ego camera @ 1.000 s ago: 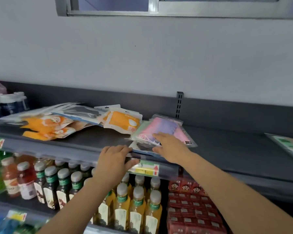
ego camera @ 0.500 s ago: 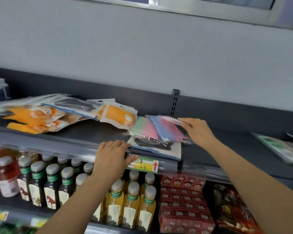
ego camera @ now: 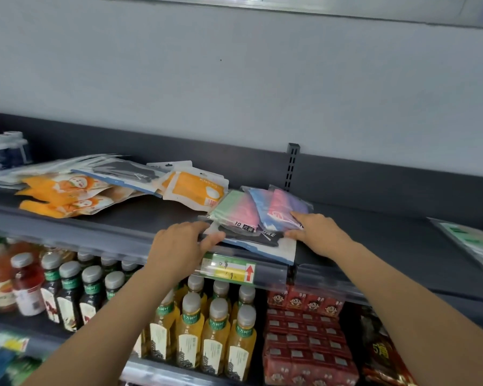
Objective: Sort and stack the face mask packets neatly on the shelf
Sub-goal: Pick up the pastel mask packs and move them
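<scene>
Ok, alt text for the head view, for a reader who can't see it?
A left hand and right hand touch a small stack of mask packets at the front of a dark shelf. More packets lie heaped further left; drink bottles stand underneath.

Pastel green-pink packet [ego camera: 232, 210], blue-pink packet [ego camera: 276, 207], orange cartoon-printed packets [ego camera: 64, 196], dark grey shelf [ego camera: 396, 246].

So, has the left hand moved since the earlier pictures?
Yes. The left hand went from the shelf edge beside the price tag back onto the packet pile.
</scene>
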Demonstrator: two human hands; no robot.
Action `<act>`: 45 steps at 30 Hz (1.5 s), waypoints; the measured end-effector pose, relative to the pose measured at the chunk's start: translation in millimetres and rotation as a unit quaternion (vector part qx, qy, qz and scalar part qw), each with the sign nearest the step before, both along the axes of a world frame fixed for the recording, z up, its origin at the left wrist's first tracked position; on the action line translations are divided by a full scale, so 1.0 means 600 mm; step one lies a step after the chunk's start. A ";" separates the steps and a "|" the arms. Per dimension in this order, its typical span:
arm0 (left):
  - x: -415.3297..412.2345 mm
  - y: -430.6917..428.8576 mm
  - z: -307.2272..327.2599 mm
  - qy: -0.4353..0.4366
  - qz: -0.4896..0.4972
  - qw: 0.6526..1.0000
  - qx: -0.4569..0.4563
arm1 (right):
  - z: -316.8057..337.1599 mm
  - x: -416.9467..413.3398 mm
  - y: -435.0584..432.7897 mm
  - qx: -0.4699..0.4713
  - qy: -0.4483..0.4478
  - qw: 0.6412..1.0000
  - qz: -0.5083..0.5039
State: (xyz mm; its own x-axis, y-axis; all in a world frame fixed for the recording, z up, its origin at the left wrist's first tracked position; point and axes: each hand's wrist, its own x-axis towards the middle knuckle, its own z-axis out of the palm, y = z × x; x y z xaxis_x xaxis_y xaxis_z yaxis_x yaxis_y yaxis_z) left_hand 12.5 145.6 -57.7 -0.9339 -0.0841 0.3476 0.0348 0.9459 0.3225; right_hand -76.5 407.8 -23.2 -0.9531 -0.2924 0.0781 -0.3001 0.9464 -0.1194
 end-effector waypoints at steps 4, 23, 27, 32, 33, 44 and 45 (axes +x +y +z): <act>-0.025 0.031 0.036 -0.020 -0.001 0.992 0.126 | 0.002 -0.003 0.004 0.056 0.048 0.997 0.026; -0.095 0.082 0.063 -0.080 0.021 0.954 0.288 | -0.002 -0.026 0.033 -0.101 0.048 0.994 -0.015; -0.088 0.084 0.064 -0.103 0.042 0.978 0.179 | -0.003 -0.023 0.034 -0.100 0.059 0.993 -0.006; -0.085 0.115 0.065 -0.039 0.001 0.979 0.201 | -0.005 -0.020 0.034 -0.103 0.067 0.992 -0.005; -0.085 0.125 0.068 -0.034 -0.016 0.971 0.235 | -0.005 -0.021 0.036 -0.107 0.067 0.992 -0.007; -0.097 0.156 0.069 -0.112 -0.034 0.763 0.636 | -0.017 0.013 0.013 -0.106 -0.031 0.987 0.113; -0.096 0.156 0.071 -0.123 -0.031 0.759 0.638 | -0.017 0.014 0.015 -0.126 -0.068 0.983 0.118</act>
